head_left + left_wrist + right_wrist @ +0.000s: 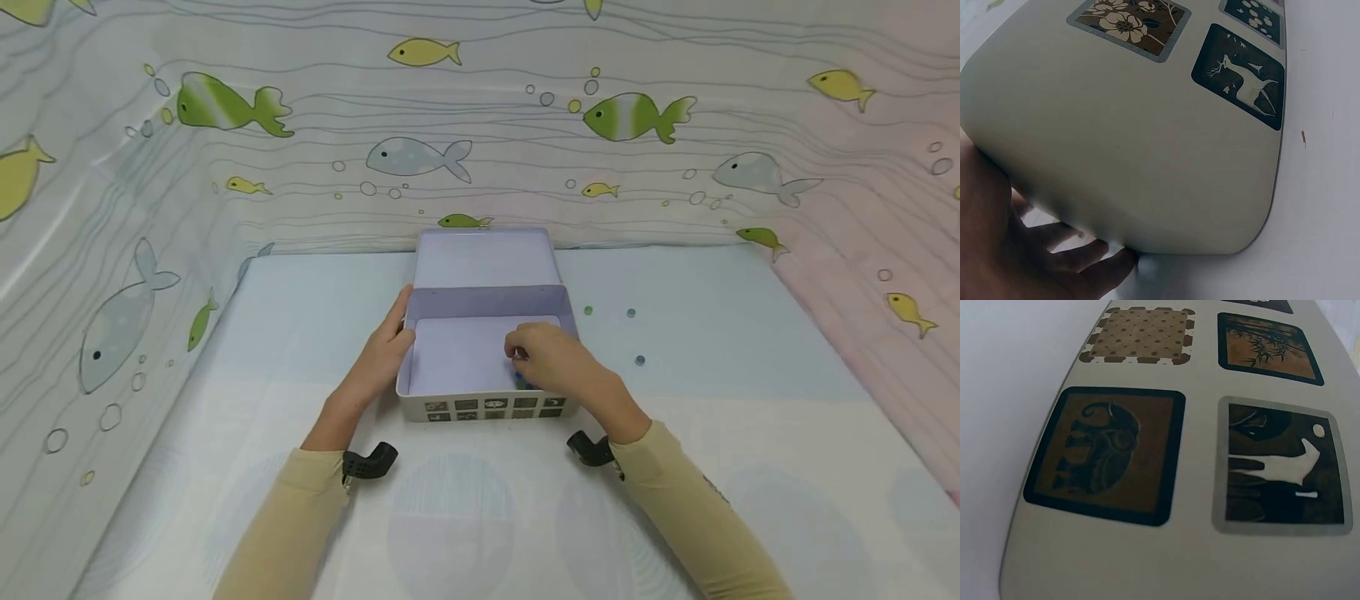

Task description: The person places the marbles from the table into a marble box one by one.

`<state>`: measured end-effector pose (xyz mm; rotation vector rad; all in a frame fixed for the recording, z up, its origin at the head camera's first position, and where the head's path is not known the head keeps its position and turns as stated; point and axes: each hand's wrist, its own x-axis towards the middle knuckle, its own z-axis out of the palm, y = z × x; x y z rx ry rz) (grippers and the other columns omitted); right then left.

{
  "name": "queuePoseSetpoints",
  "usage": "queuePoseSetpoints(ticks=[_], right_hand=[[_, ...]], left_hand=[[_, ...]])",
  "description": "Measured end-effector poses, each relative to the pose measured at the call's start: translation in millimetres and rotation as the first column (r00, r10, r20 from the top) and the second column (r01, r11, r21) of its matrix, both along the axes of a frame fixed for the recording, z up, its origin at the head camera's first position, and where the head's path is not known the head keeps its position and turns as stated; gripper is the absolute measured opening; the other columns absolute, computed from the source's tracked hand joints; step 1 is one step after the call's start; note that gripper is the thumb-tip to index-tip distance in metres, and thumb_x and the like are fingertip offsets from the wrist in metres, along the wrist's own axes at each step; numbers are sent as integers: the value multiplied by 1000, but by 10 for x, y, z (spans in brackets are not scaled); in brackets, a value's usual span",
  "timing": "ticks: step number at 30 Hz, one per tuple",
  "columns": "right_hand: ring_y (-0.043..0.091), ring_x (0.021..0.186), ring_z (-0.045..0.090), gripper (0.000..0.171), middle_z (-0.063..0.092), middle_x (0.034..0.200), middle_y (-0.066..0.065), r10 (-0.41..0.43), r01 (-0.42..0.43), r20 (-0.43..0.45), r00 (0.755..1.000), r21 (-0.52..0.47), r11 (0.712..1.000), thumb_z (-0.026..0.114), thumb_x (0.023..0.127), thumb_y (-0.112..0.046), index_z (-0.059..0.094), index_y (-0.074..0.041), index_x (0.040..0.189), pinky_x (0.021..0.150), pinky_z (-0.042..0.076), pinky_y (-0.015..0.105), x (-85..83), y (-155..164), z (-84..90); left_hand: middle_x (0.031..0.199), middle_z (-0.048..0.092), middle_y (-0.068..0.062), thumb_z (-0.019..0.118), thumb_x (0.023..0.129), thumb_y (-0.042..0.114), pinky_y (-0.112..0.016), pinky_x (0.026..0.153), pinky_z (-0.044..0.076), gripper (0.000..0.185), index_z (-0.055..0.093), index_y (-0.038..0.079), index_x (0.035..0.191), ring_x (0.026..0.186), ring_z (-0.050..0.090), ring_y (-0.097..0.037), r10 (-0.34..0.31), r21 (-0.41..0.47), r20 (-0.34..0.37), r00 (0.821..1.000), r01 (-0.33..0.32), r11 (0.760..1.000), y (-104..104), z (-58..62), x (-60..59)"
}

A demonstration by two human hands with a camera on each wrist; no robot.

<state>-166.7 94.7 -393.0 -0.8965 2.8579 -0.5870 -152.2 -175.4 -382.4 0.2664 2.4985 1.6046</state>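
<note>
A pale lidded box stands with its lid folded back, in the head view. My left hand grips its left wall, thumb at the rim and fingers outside; in the left wrist view the fingers lie against the box's edge. My right hand reaches into the box's front right part with curled fingers. Small blue pieces show just under it, partly hidden. Whether the fingertips pinch a piece is too small to tell. The right wrist view shows only the box's picture-covered front, no hand.
Right of the box, a small green round piece and two blue-grey ones lie apart on the pale tabletop. A fish-patterned sheet rises behind and at both sides. Black wrist mounts stick out near both sleeves.
</note>
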Motion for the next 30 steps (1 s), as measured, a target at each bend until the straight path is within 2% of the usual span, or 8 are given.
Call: queuePoseSetpoints(ticks=[7,13,23,30], right_hand=[[13,76,55,17,68,88,-3,-7,7,-18,1000,1,1000,63,92,-9,74,-10,105,69,49,28,-22,9,-19],[13,76,57,19,67,87,-2,-19,18,-35,999,-11,1000,62,94,-14,72,-8,108,71,52,29,-29,12,-11],[16,78,56,23,64,87,-1,-45,44,-2,999,-106,993,64,93,-14,69,-7,114,71,50,31,-52,72,75],[17,90,62,24,70,98,2,-54,53,2,999,-203,978,67,92,-15,69,-8,115,80,53,34,-90,210,140]], left_hand=[[169,-1,-3,31,100,7,-51,127,10,71,-2,18,161,157,4,-26,3,7,3,1000,-3,1000,15,-2,-10],[169,0,-3,31,100,7,-52,126,10,71,-2,19,161,157,5,-27,6,8,7,1000,-6,1000,29,-1,-14],[169,0,-2,32,100,8,-51,126,11,71,-1,19,161,157,6,-27,17,2,1,1000,-17,1000,40,5,-5],[169,0,-2,32,100,9,-51,126,11,71,-2,20,161,157,6,-28,12,2,4,1000,-12,1000,38,7,8]])
